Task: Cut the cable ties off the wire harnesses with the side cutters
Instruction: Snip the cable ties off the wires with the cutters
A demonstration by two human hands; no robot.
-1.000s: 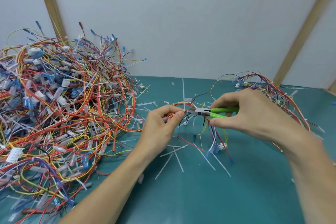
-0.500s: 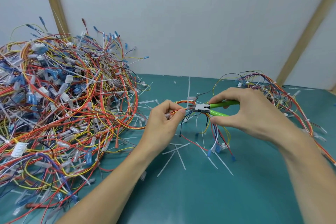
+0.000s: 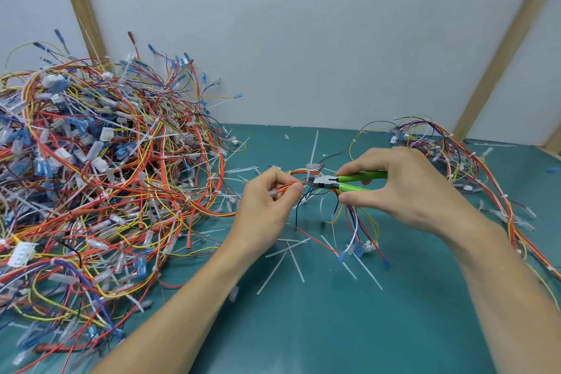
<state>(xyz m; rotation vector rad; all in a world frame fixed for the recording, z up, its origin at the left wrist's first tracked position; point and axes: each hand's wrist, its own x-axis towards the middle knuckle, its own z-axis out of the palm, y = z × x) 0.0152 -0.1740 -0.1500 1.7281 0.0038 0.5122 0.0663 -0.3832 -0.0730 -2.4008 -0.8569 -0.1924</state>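
**Cutters at the harness, both hands engaged**

The left hand (image 3: pixel 267 203) pinches a small wire harness (image 3: pixel 306 174) between thumb and curled fingers, holding it just above the teal surface (image 3: pixel 334 328). The right hand (image 3: pixel 403 188) grips the green-handled side cutters (image 3: pixel 340 184), whose tip meets the wires right beside the left fingertips; whether the blades are on a tie is hard to make out. A white cable tie (image 3: pixel 312 167) sits on the harness near the cutter head. Cut ties (image 3: pixel 288 261) lie scattered below. A large pile of harnesses (image 3: pixel 100 179) fills the left; a smaller bunch (image 3: pixel 449 158) lies far right.
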